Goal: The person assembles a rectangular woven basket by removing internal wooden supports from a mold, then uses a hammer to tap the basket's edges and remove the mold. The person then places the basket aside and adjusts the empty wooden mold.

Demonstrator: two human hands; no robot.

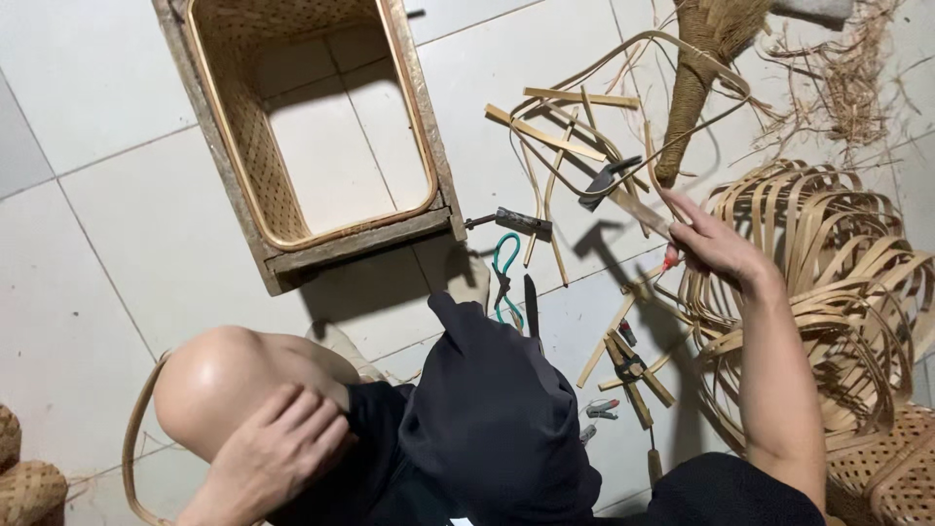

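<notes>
The right hand (716, 244) reaches out over the tiled floor (117, 244), its fingers (682, 209) curled narrowly around a thin tool with a red tip (670, 259), which pokes out just below them. Just beyond the fingertips lie a dark-bladed knife (606, 180) and a loose heap of bamboo strips (570, 146), and a little farther off stands the wrapped handle of a straw broom (691, 78). To the outer side of the hand, touching the wrist, sits a big coil of split bamboo hoops (828, 273).

The left hand (278, 443) rests flat on the bare knee (219, 375), fingers (312, 419) spread loosely and holding nothing. A curved bamboo strip (131, 438) arcs just beside it.

Between the two hands, on the floor, lie green-handled scissors (504, 278), a small hammer-like tool (521, 222) and pliers (631, 368). Well ahead of the left hand stands a rectangular woven basket in a wooden frame (341, 239), open at the top.
</notes>
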